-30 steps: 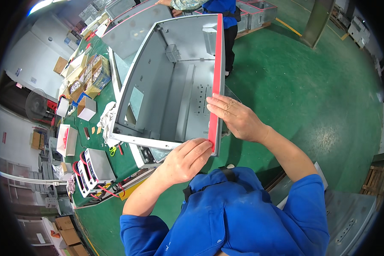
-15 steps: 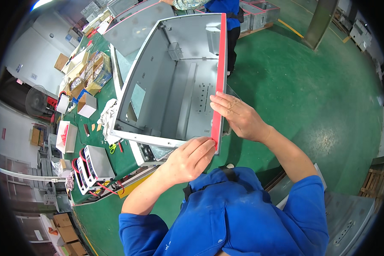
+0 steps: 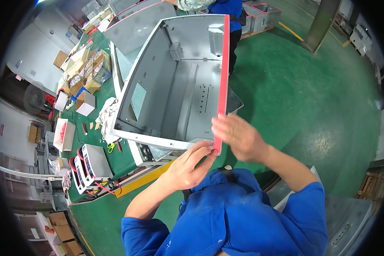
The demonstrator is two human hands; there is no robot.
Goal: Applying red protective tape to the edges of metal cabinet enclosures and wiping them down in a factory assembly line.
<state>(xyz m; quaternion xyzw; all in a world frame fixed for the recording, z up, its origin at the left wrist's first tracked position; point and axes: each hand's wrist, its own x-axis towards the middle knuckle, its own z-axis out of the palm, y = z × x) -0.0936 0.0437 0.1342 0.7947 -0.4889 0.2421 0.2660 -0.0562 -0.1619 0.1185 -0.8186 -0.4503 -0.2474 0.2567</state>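
A grey sheet-metal cabinet (image 3: 170,89) stands with its hollow inside facing me. Along its right rim runs a strip of red tape (image 3: 224,77). At the near corner, the fingertips of my left hand (image 3: 190,168) pinch the tape's lower end against the rim. My right hand (image 3: 243,138) is slightly blurred, its fingers stretched out together beside the lower part of the tape. Whether those fingertips touch it I cannot tell.
The green-topped bench (image 3: 99,134) on the left carries a white cloth (image 3: 109,117), green-handled scissors (image 3: 111,147), white power units (image 3: 91,164) and a box of small parts (image 3: 96,70). Another person (image 3: 228,21) in blue stands behind the cabinet. A post (image 3: 322,25) rises at the far right.
My right hand has slid down the red tape toward me and its fingers have straightened. My left hand has stayed at the near corner, moving only slightly.
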